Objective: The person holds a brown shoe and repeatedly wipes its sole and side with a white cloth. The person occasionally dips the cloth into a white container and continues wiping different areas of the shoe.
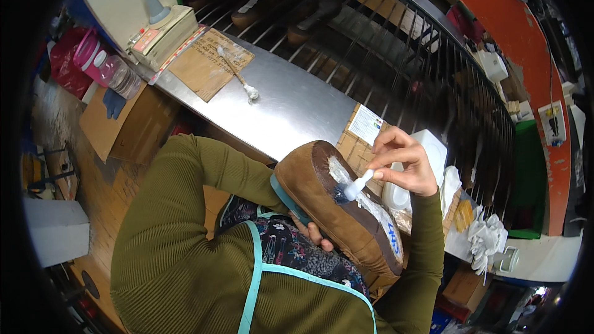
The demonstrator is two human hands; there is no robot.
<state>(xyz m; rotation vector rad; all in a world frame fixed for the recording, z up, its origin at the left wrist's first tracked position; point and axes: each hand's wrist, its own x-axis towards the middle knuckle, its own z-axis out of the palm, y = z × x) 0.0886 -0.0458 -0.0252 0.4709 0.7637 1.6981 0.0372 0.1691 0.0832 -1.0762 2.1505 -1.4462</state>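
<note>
A brown suede shoe upper (328, 210) lies tilted in front of me with its underside turned up. Along that underside runs a dark brown border around a rough white middle, with blue handwriting near the heel end. My left hand (317, 235) supports the shoe from below; its fingertips show at the near side and the rest is hidden. Between the thumb and fingers of my right hand (405, 164) is a small brush with a white handle (359, 185). Its dark bristles touch the underside of the shoe.
A metal bench (272, 111) runs beside a moving-looking rack of bars (371, 55) bearing other shoes. On the bench lie a cardboard sheet (213, 65), a white-tipped stick (238, 74) and a white plastic container (430, 151). Crumpled white gloves (487, 241) sit at the right.
</note>
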